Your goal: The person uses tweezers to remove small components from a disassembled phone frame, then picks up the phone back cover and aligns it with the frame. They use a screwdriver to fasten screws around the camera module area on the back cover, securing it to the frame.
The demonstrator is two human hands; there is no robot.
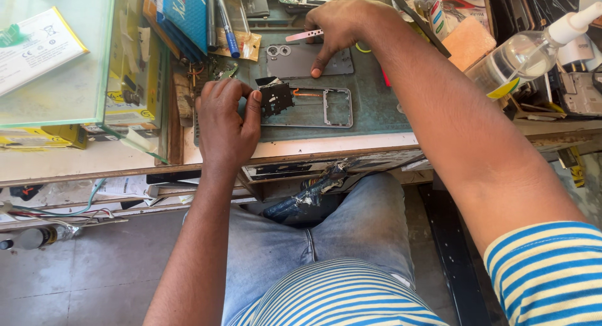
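My left hand grips the left end of an opened phone frame lying on a green work mat; a black circuit board sits in the frame by my fingertips. Beyond the frame lies a grey phone back cover with two camera rings. My right hand reaches over it, its index finger pressing on the cover, and it holds a thin pink-handled tool between thumb and fingers.
A glass panel over boxes stands at the left. Pens and blue packets lie behind the mat. A clear spray bottle and an orange sponge sit at the right. The bench's front edge is above my knees.
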